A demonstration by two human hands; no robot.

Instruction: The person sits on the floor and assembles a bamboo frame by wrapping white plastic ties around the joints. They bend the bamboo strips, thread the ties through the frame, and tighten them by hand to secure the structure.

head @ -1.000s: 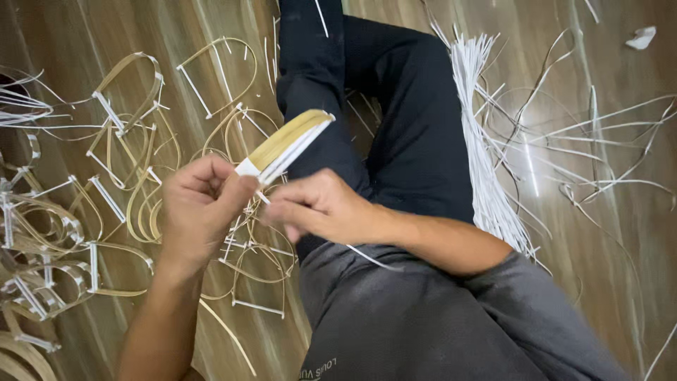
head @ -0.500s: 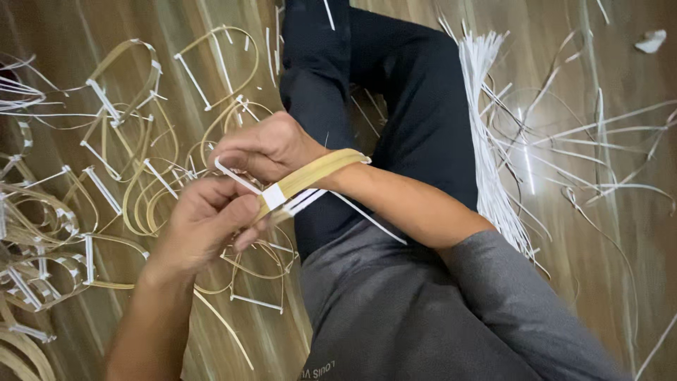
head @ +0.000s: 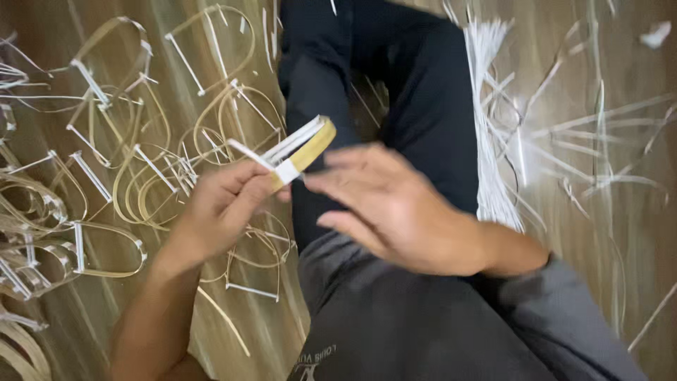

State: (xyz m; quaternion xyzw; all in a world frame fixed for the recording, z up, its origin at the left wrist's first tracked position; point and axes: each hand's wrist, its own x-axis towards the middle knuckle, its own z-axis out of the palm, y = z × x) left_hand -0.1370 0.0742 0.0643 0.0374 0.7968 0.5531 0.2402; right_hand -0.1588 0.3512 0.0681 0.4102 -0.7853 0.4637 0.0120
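Note:
My left hand (head: 222,212) pinches a bundle of thin cane strips (head: 303,144), tan on one side and white on the other, bound with a white band at the grip. The bundle points up and right over my dark trouser leg (head: 395,99). My right hand (head: 395,208) is blurred, fingers spread, just right of the bundle's bound end; it holds nothing that I can see.
Many bent D-shaped cane loops (head: 106,240) with white bindings lie over the wooden floor (head: 42,70) at left. A sheaf of white strips (head: 493,141) lies right of my legs, with loose strips (head: 599,127) scattered beyond.
My right hand has come back from the left of the bundle to its right, fingers now spread. The bundle has tilted up, still gripped by my left hand.

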